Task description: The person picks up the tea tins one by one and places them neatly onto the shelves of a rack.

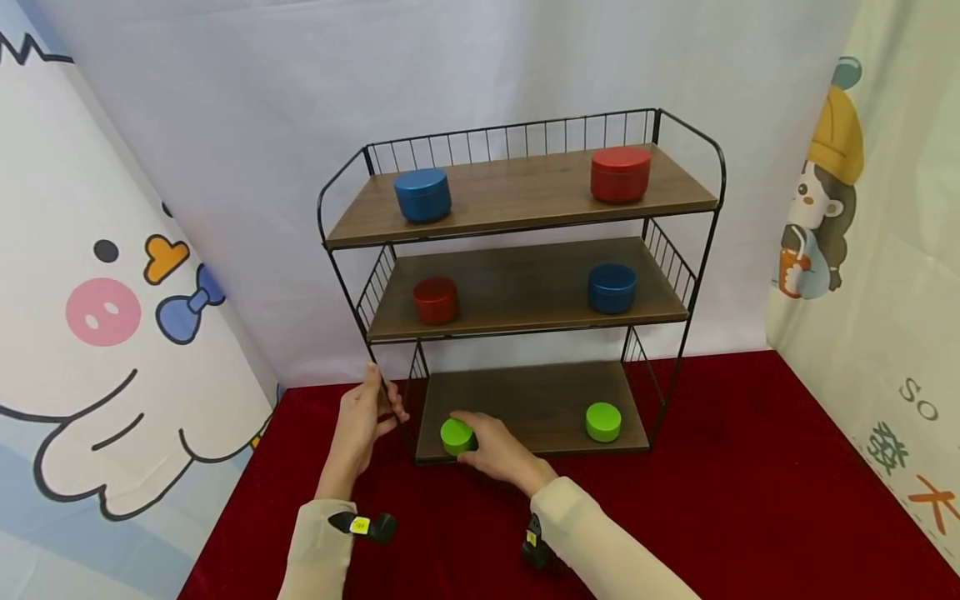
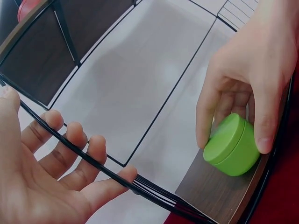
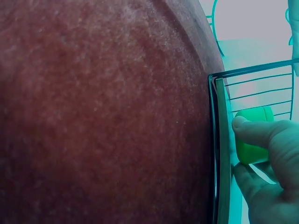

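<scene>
On the left front of the bottom shelf stands a small green lidded round tin (image 1: 457, 437). My right hand (image 1: 501, 451) holds it, the thumb on its near side and the fingers round the far side. In the left wrist view the seam of the lid shows on the green tin (image 2: 232, 145). My left hand (image 1: 363, 418) holds the left front post of the black metal shelf rack (image 1: 516, 221), thumb on one side and fingertips bent against the thin bar.
A second green tin (image 1: 603, 422) stands at the bottom shelf's right. The middle shelf bears a red tin (image 1: 436, 301) and a blue tin (image 1: 612, 288); the top shelf, a blue tin (image 1: 423, 195) and a red tin (image 1: 620, 174). Red cloth (image 1: 720, 500) lies beneath.
</scene>
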